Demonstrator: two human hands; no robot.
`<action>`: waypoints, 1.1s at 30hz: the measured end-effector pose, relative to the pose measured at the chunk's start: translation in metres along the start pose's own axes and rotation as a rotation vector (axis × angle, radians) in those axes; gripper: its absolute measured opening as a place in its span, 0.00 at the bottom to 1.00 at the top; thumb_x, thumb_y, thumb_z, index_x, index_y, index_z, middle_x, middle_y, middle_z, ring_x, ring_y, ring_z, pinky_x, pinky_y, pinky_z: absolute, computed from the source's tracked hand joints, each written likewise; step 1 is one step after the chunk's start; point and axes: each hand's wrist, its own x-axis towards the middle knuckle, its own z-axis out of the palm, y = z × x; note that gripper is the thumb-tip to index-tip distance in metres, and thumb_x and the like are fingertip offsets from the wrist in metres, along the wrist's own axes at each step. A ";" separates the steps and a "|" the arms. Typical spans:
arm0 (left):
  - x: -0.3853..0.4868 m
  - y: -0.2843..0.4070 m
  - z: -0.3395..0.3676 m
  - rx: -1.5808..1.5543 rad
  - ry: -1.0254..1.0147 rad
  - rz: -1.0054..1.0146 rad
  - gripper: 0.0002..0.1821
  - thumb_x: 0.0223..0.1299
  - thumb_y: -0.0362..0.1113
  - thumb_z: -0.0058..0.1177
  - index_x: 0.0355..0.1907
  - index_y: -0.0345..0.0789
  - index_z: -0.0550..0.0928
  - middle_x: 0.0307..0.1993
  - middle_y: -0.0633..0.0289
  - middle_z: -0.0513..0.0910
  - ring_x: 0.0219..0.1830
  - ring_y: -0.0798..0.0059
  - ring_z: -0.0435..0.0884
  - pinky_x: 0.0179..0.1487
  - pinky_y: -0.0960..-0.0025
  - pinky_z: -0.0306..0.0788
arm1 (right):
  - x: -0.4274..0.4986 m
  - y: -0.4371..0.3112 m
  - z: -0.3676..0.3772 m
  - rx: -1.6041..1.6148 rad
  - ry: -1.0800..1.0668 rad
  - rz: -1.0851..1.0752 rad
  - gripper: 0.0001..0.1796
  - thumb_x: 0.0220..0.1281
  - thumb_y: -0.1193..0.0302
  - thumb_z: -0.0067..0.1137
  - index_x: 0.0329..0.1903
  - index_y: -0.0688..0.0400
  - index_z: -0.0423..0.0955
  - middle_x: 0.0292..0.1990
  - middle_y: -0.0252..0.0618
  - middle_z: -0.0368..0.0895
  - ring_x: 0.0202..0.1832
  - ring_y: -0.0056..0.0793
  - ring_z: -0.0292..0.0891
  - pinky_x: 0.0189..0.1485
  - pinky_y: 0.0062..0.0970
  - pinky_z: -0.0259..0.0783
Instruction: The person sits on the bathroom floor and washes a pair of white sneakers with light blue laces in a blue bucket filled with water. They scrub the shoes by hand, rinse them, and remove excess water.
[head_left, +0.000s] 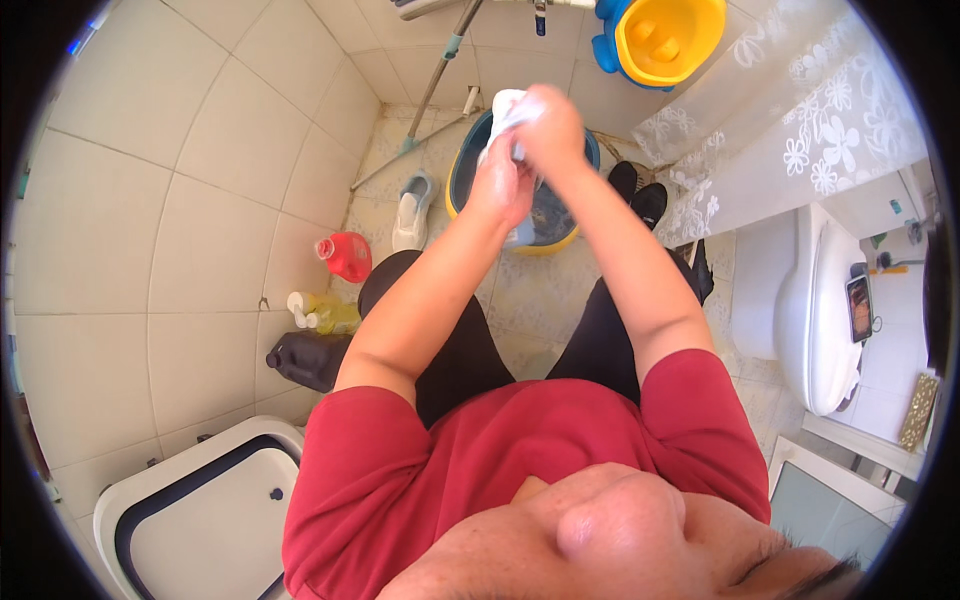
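Observation:
Above a plastic tub (459, 180) with a yellow outer rim and blue-grey inside, both hands grip a wet white cloth (507, 101). My left hand (501, 184) is at the cloth's lower end, its fingers closed around it. Higher up and to the right, my right hand (551, 124) is closed on the cloth and slightly blurred. Dark water (551, 214) shows in the tub below the hands. A light blue object (520, 231) lies by the tub's near edge, partly hidden by my left wrist; its kind cannot be told.
Left on the tiled floor are a white-and-blue shoe (410, 217), red bottle (349, 256), yellow bottle (337, 318) and dark jug (311, 360). Black shoes (646, 202) sit right of the tub, near a flowered curtain (795, 135). A mop pole (435, 86) leans behind; a yellow-and-blue potty (664, 45) is above.

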 end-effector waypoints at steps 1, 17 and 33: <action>0.001 0.000 0.000 0.058 -0.003 0.005 0.22 0.72 0.47 0.38 0.61 0.36 0.69 0.57 0.58 0.76 0.58 0.65 0.74 0.62 0.59 0.67 | 0.006 0.008 0.001 0.048 0.076 0.122 0.09 0.55 0.67 0.59 0.28 0.59 0.76 0.29 0.47 0.79 0.35 0.48 0.77 0.38 0.42 0.71; 0.006 0.029 0.009 -0.173 -0.065 0.078 0.24 0.71 0.50 0.34 0.61 0.37 0.70 0.57 0.54 0.76 0.60 0.59 0.74 0.65 0.59 0.65 | -0.005 0.038 0.021 0.187 0.074 0.023 0.07 0.57 0.70 0.57 0.30 0.61 0.74 0.30 0.49 0.78 0.34 0.50 0.76 0.38 0.43 0.70; -0.001 0.028 0.018 -0.245 -0.021 -0.050 0.23 0.70 0.50 0.38 0.58 0.39 0.73 0.56 0.58 0.78 0.59 0.61 0.74 0.65 0.58 0.64 | -0.009 -0.007 -0.010 0.092 0.281 0.150 0.10 0.53 0.65 0.61 0.34 0.54 0.73 0.31 0.47 0.80 0.34 0.54 0.77 0.35 0.45 0.71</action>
